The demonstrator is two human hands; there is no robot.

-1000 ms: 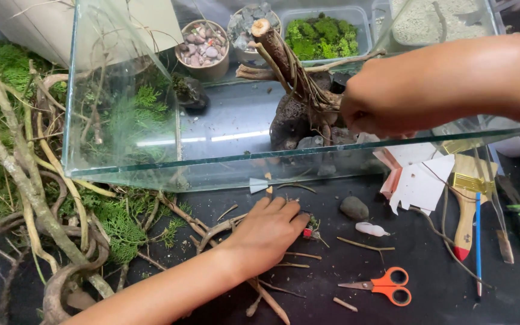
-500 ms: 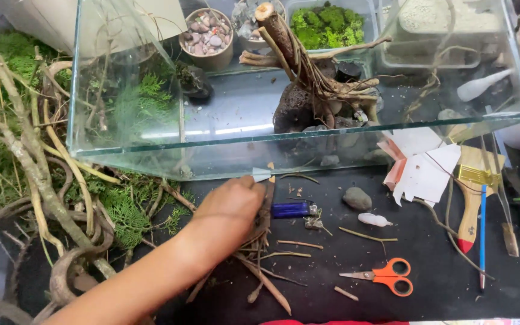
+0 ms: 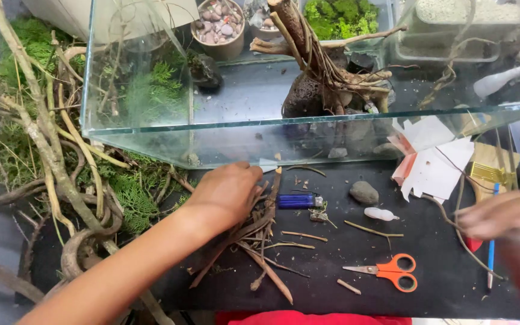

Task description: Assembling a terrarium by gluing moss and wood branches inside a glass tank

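Blurred right hand point(image 3: 504, 219), grip unclear

Pile of twigs point(image 3: 260, 241): thin brown sticks, loosely crossed, lying flat on the black mat, directly under and just below the left hand point(image 3: 227, 195), fanning outward from its fingers. Blue lighter point(image 3: 299, 201): lying flat, just right of that hand's fingertips.
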